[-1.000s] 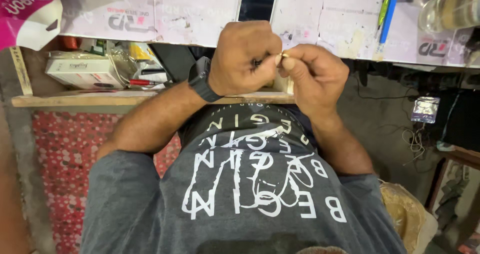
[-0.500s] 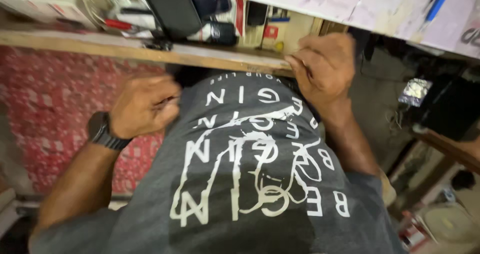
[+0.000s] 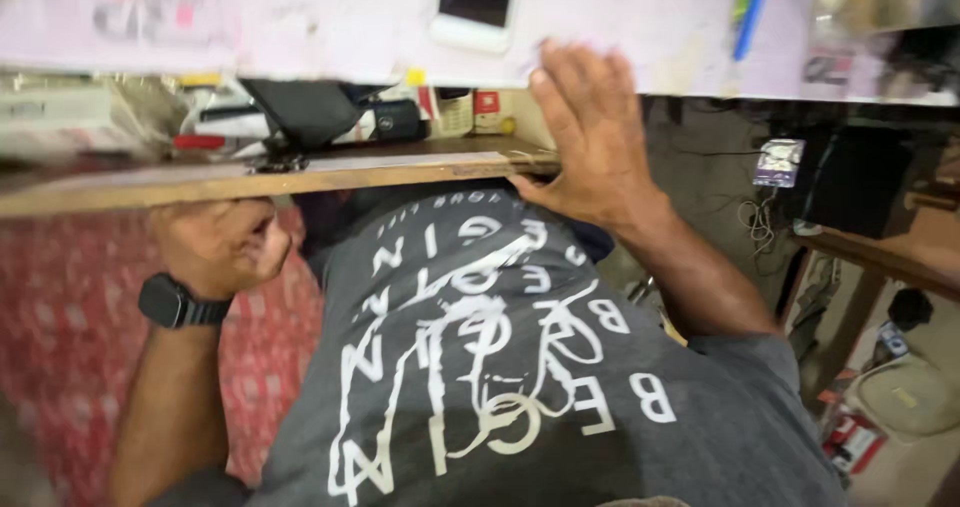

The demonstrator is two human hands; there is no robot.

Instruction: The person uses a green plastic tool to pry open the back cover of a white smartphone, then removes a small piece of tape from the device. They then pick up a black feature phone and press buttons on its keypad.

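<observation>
Shelf (image 3: 300, 172) | left hand (image 3: 215, 247) fisted beneath | right hand (image 3: 590, 137) flat, possibly touching

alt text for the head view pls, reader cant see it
A person's right hand rests open against the front edge of a cluttered worktop, near a white phone. The left hand, wearing a black wristwatch, is curled shut below a wooden shelf.

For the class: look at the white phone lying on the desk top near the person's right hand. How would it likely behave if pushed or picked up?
The white phone looks flat and rigid, so it would probably slide rather than roll. Its dark glass face suggests it is fragile if dropped. It lies close to the desk's front edge beside the right hand, so a push towards that edge might tip it off.
</observation>
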